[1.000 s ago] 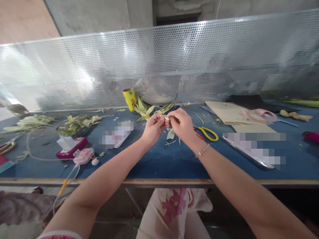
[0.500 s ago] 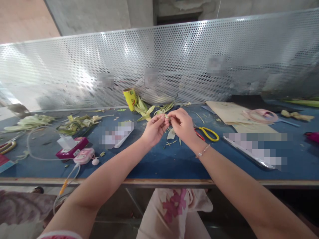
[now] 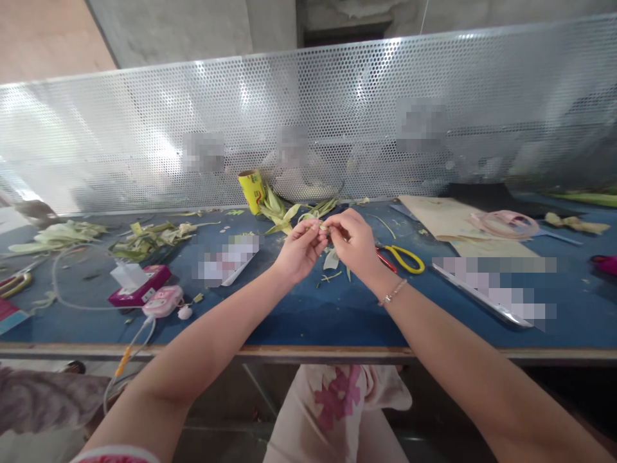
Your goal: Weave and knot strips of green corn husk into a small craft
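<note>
My left hand (image 3: 299,254) and my right hand (image 3: 355,245) meet over the middle of the blue table (image 3: 308,321). Both pinch a small pale-green piece of corn husk (image 3: 322,227) between their fingertips; most of it is hidden by the fingers. Beneath my right hand lies a loose pale husk scrap (image 3: 331,260), with thin green shreds (image 3: 330,278) beside it. Right of that hand rests a tool with one yellow and one red handle (image 3: 409,260), its head covered by the hand. Green husk leaves (image 3: 283,222) lie just behind my left hand.
A yellow cylinder (image 3: 250,193) stands against the perforated metal screen (image 3: 299,116). Husk piles (image 3: 149,241) lie to the left, near a purple tissue box (image 3: 149,286) and a pink case (image 3: 164,301) with a cable. Brown paper (image 3: 443,218) and a pink coil (image 3: 506,224) lie at the right.
My fingertips have shifted very slightly around the husk piece. Otherwise nothing on the table has visibly moved.
</note>
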Demonstrator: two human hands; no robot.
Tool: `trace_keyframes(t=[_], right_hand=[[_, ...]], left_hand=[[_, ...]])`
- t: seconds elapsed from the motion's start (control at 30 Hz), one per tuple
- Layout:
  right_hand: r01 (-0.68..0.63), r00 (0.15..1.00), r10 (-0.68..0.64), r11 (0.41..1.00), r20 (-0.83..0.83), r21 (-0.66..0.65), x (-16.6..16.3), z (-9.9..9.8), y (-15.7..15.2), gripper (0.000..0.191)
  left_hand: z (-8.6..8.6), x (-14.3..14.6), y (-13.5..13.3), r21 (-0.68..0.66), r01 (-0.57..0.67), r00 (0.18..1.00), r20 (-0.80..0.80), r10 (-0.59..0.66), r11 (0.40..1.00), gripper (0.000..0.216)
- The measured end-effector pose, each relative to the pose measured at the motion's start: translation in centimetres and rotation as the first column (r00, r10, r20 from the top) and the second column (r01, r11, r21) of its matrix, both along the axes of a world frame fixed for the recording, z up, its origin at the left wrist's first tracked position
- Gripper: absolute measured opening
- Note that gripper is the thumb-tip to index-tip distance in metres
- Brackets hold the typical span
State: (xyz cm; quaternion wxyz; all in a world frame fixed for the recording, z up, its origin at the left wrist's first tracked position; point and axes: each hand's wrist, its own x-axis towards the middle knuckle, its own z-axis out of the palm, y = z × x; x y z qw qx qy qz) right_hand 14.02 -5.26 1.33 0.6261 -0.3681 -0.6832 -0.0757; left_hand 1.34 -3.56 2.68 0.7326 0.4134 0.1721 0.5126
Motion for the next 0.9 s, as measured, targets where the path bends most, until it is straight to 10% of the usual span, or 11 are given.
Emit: trace_keyframes(t=[0.9], right_hand=[[0.012,1.000,-0.011,1.000,0.003,-0.017,-0.11,0.06,-0.13,0.017]], left_hand=[[-0.19,-0.03,0.36,-0.080,0.061,0.997,0.055,-0.056,0.995,0.011]])
